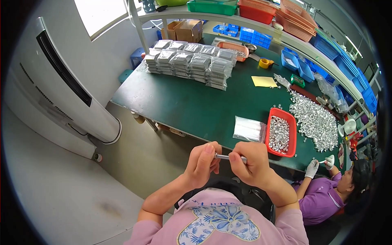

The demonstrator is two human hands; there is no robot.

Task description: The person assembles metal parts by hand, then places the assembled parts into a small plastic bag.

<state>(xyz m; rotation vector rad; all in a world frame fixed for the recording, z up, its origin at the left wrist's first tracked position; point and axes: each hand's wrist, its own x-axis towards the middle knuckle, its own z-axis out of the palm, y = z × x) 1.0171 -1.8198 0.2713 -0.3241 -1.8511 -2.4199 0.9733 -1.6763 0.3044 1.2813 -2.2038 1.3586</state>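
Between my two hands runs a slim silver-grey metal rod [228, 157], held roughly level in front of my chest. My left hand [203, 164] is closed round its left end, and my right hand [250, 163] grips the right end with the thumb on top. The fingers cover both ends, so I cannot tell what kind of tool or part it is. Just beyond my right hand, a red plastic tray [292, 139] holds many small shiny metal pieces [279, 132]. Beside the tray lies a clear plastic bag with white contents [248, 129].
The green-topped table [179, 108] carries stacked bagged packs [190, 61], a metal-piece heap [316, 120], yellow tape [264, 63] and yellow paper [264, 81]. A shelf [171, 15] with baskets spans behind. A co-worker in purple [320, 200] wears white gloves at right. A white floor-standing unit [67, 85] is left.
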